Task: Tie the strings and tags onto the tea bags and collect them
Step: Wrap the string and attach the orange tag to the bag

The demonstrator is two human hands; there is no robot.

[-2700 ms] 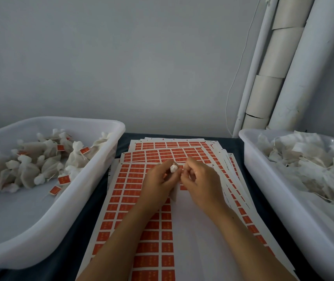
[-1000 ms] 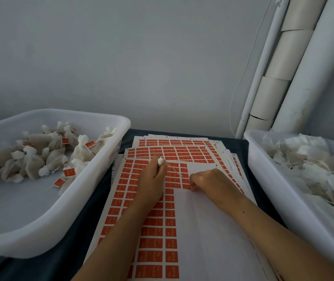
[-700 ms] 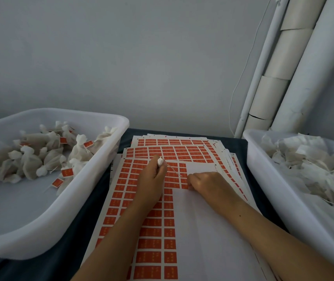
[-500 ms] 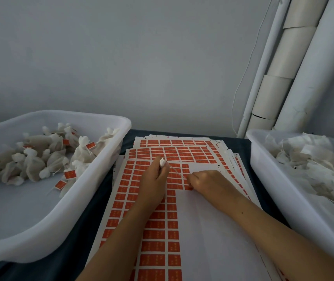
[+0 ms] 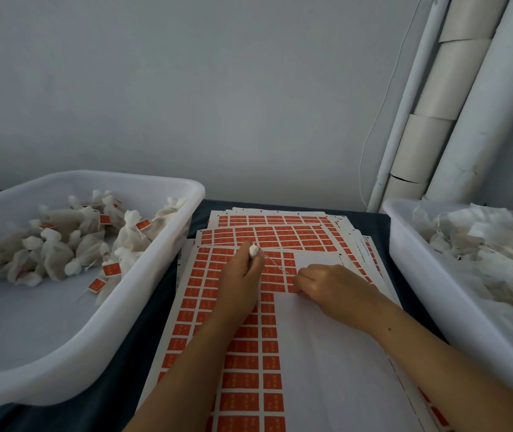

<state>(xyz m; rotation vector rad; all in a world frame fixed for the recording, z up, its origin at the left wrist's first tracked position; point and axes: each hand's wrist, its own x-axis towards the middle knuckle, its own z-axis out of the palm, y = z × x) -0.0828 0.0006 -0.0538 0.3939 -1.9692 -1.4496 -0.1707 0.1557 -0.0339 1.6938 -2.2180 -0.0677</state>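
Note:
My left hand [image 5: 240, 279] grips a small white tea bag [image 5: 253, 251] by its gathered top, over the sheets of orange tag stickers [image 5: 246, 347]. A thin string [image 5: 275, 265] runs from the bag down to my right hand [image 5: 330, 285]. My right hand lies curled on the sheet, its fingertips pinching at an orange tag at the edge of the peeled white area. The bag's body is hidden inside my left fist.
A white tub [image 5: 143, 294] on the left holds several finished tea bags with orange tags [image 5: 62, 244]. A white tub [image 5: 436, 294] on the right is full of untagged bags with loose strings [image 5: 486, 254]. White pipes [image 5: 454, 98] stand at the back right against the wall.
Earlier both hands worked together on the bag's top. My right hand has since dropped to the sticker sheet, drawing the string out; over the last second both hands stay almost still.

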